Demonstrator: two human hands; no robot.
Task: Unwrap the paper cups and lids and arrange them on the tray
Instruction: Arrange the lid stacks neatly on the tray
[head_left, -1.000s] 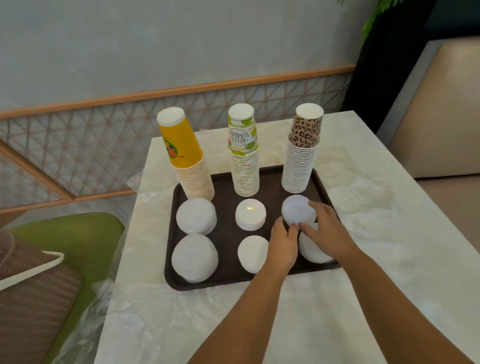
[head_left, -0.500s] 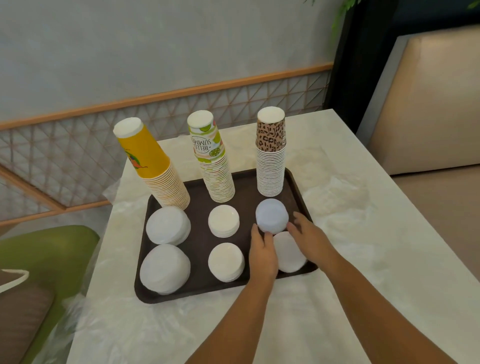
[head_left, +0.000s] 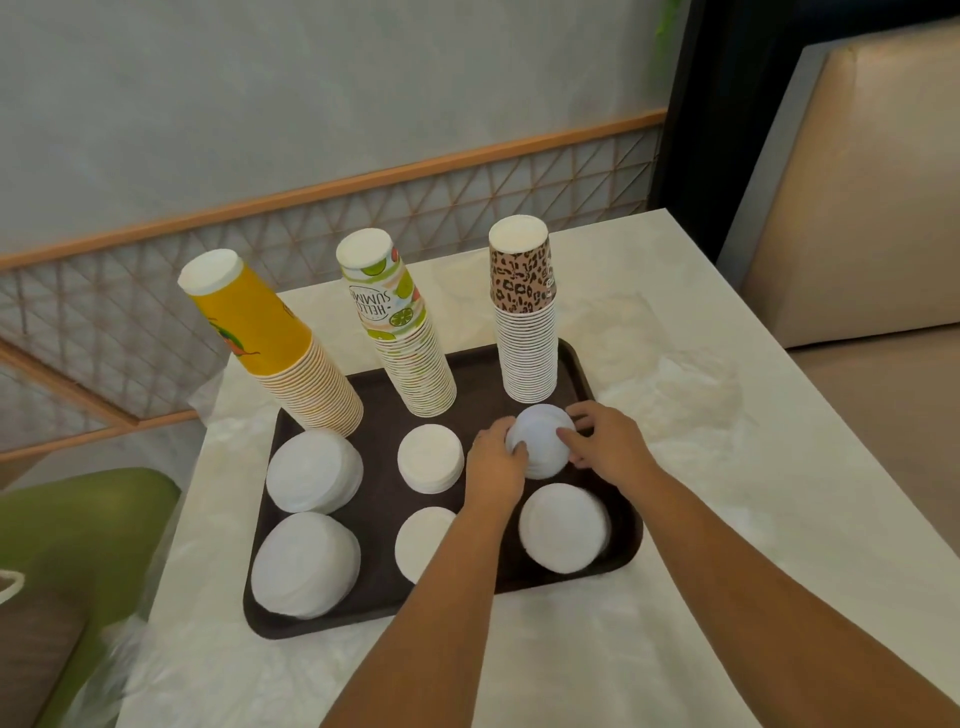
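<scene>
On the tray (head_left: 270, 618), three cup stacks stand far and six lid stacks lie nearer, all unwrapped, so the task looks nearly done. Left hand (head_left: 493, 467) and right hand (head_left: 608, 441) pinch the far right lids (head_left: 537, 441), probably straightening them. The middle cups (head_left: 395, 322) read "HELLO SUMMER", upside down.

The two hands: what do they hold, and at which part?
Both hands, left and right, hold one lid stack by its opposite sides.
</scene>
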